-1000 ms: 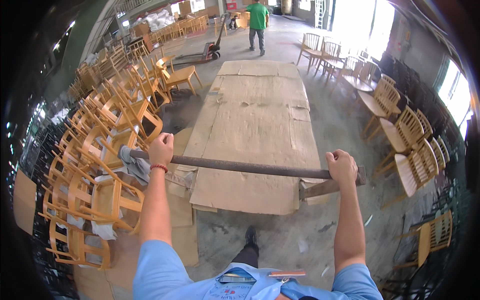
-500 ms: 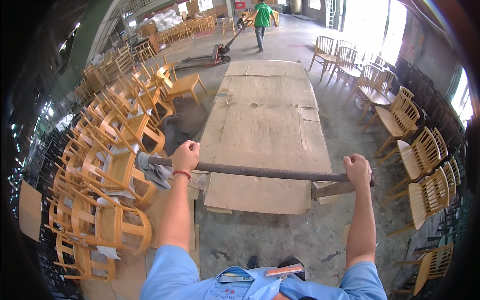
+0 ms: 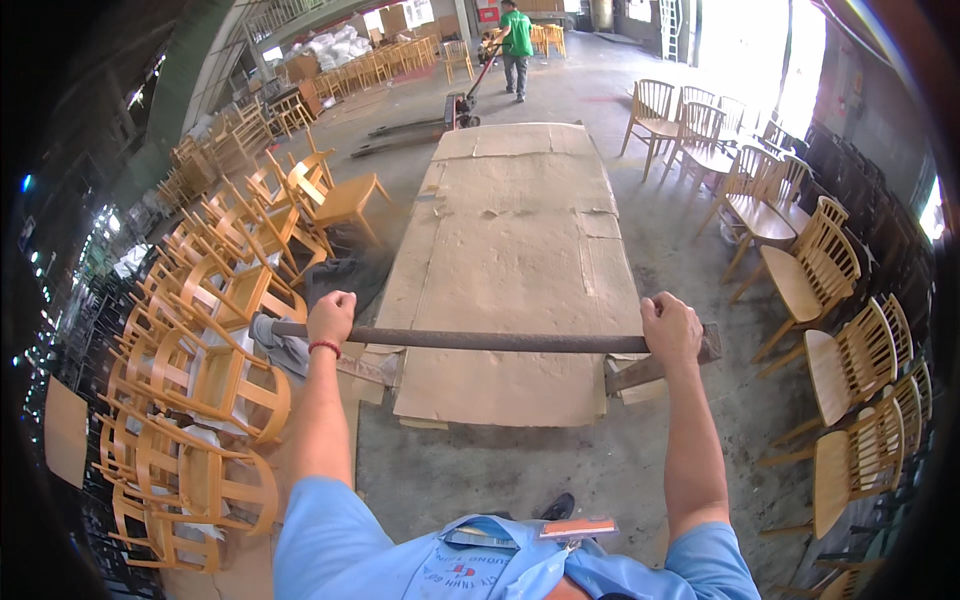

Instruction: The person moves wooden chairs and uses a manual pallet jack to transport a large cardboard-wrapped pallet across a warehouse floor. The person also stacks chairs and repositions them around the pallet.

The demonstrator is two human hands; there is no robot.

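My left hand (image 3: 331,317) is closed around a long, dark, rusty metal push bar (image 3: 490,342) near its left end. My right hand (image 3: 672,327) grips the same bar close to its right end. The bar runs across the near end of a long, low cart, whose bed is covered with brown cardboard sheets (image 3: 505,270) showing creases and tears. A grey cloth (image 3: 283,345) hangs over the bar's left end, just outside my left hand. Nothing else lies on the cardboard.
Stacked wooden chairs (image 3: 225,380) crowd close on the left. Several spindle-back chairs (image 3: 805,262) line the right side. Ahead, a person in a green shirt (image 3: 516,40) holds the handle of a pallet jack (image 3: 458,112), its forks toward the cart's far left.
The chairs on both sides have slid nearer to me past the cart. The person in green has turned and taken a step beside the pallet jack. Both my hands keep their grip.
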